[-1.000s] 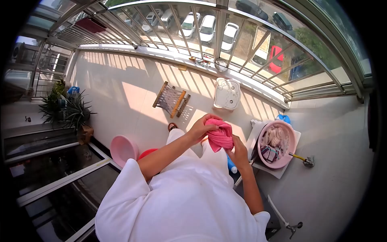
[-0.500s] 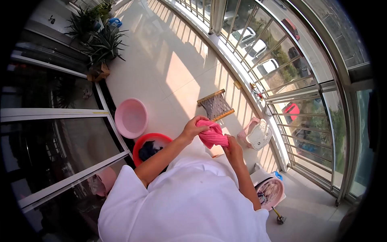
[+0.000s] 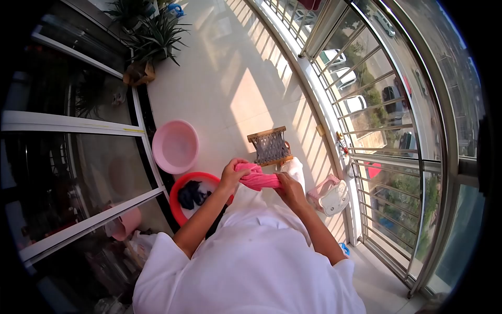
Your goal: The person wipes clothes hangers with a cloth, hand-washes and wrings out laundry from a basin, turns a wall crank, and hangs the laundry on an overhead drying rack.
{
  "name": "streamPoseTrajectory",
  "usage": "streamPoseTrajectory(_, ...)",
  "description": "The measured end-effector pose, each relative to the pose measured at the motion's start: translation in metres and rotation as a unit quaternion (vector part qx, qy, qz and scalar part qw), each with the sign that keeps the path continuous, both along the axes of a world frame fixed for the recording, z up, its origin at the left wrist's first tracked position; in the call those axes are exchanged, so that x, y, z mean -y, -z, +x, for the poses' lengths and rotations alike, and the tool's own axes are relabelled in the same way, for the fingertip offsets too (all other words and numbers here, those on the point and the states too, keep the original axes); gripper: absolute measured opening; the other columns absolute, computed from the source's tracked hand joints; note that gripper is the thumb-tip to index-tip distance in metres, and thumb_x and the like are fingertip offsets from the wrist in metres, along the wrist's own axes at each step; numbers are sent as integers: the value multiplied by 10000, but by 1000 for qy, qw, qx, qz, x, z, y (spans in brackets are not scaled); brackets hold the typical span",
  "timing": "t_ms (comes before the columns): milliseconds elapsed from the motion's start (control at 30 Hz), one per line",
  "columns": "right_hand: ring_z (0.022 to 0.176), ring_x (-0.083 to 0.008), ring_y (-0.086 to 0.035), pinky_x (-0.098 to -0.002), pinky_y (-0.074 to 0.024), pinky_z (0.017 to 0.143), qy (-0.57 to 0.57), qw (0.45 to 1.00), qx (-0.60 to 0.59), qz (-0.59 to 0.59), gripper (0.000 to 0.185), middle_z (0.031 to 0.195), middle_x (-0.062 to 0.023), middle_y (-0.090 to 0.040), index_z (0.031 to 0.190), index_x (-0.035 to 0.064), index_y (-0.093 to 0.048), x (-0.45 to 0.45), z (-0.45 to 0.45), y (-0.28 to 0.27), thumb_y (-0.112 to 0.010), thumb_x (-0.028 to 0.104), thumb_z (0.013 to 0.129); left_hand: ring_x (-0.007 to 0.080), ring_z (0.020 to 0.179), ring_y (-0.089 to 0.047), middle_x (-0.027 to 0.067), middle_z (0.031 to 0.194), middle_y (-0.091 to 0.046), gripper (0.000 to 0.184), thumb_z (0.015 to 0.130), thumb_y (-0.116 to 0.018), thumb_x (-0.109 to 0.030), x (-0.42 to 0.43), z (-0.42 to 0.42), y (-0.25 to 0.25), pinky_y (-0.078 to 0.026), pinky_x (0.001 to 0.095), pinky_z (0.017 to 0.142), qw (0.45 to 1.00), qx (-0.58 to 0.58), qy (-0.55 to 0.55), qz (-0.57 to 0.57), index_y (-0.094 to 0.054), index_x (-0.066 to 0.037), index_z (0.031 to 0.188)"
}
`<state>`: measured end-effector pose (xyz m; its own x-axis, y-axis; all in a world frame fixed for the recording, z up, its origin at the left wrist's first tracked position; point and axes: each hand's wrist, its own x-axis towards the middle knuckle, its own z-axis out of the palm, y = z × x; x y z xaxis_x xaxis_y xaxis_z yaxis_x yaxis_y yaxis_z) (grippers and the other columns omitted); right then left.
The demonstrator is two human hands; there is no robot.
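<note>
A pink cloth [image 3: 257,178] is stretched sideways between my two hands in front of my white shirt. Its fabric looks bunched and folded lengthwise. My left hand [image 3: 230,175] is closed on the cloth's left end. Fingers of my right hand [image 3: 291,188] are wrapped round the right end. Below and left of the cloth stands a red basin [image 3: 177,198] with dark cloth [image 3: 192,194] and whitish suds in it. Just beyond my hands is a folding stool [image 3: 270,147] with a woven grey seat and wooden bars.
A pink basin [image 3: 175,146] is on the tiled floor beside the glass sliding doors [image 3: 78,172]. To the right, a pink and white cartoon-faced stool [image 3: 329,196] stands near the window railing [image 3: 387,157]. Potted plants [image 3: 154,39] line the far left.
My hands and the pink cloth have moved slightly left and lower, and the cloth is drawn out narrower. The view has turned, so the pink bucket at the lower right has left it.
</note>
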<state>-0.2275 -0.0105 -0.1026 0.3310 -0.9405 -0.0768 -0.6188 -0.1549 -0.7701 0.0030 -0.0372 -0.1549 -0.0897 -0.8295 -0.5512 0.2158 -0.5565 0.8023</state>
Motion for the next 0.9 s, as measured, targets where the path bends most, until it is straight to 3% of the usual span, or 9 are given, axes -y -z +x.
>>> streamPoseTrajectory(267,833,-316,-608,-349,-486,700,-21,995,98,2,405,983,-163,-611,1183,39,-537,72,4,-47,-663,60,799,126,944,-573,62,1051,-587,287,845,-656,-117,51,-1,-1,-487,261,813,990,-122,-63,5,-541,-23,1091)
streamPoseTrajectory(433,650,-75,-527,-221,-447,578,66,962,252,84,257,754,-35,-585,1084,-47,-576,150,1,-108,-586,92,868,129,1076,-489,22,1171,-523,466,854,-669,-260,102,-6,-41,-421,333,909,992,-94,-54,-66,-460,-87,1233)
streamPoseTrajectory(500,602,-115,-543,-255,-452,566,51,980,194,21,212,688,-73,-602,1015,-20,-601,182,-2,-125,-620,117,854,149,1110,-465,30,1208,-501,506,834,-692,-261,122,-4,-44,-402,349,934,978,47,-44,-198,-453,-99,1249)
streamPoseTrajectory(567,610,-170,-576,-287,-465,581,37,990,138,-23,224,698,-114,-612,977,-24,-607,212,-9,-130,-638,147,834,239,1161,-441,83,1282,-438,705,727,-791,-247,142,-14,-51,-435,389,919,964,124,-9,-233,-405,-68,1290)
streamPoseTrajectory(667,670,-274,-624,-332,-486,622,18,994,93,-63,261,762,-163,-636,973,-3,-617,252,-15,-152,-664,186,800,252,1124,-493,128,1287,-423,763,694,-811,-250,188,-48,-59,-439,376,922,904,177,66,-384,-387,-83,1306)
streamPoseTrajectory(767,739,-304,-643,-342,-500,659,6,992,7,-126,262,816,-169,-649,1007,34,-620,291,-25,-179,-677,167,788,207,950,-596,117,1040,-598,413,786,-730,-220,255,-80,-64,-473,325,845,892,214,91,-386,-547,-19,1098)
streamPoseTrajectory(800,749,-305,-645,-343,-502,664,14,989,-7,-148,261,824,-165,-651,1014,38,-620,308,-36,-181,-676,160,790,195,801,-635,108,854,-646,204,848,-649,-163,281,-84,-63,-498,306,750,927,94,98,-351,-594,3,953)
streamPoseTrajectory(833,758,-306,-646,-344,-504,669,21,985,-22,-167,260,833,-162,-652,1020,42,-620,324,-49,-182,-675,152,791,116,807,-618,57,843,-645,87,886,-578,-54,304,-85,-63,-499,246,731,928,114,100,-341,-586,11,944)
streamPoseTrajectory(900,784,-307,-645,-347,-503,681,52,980,-50,-188,281,888,-142,-659,1037,50,-622,365,-90,-185,-694,137,780,109,786,-608,46,838,-648,73,887,-573,-50,353,-80,-83,-493,249,713,904,179,113,-371,-592,1,935)
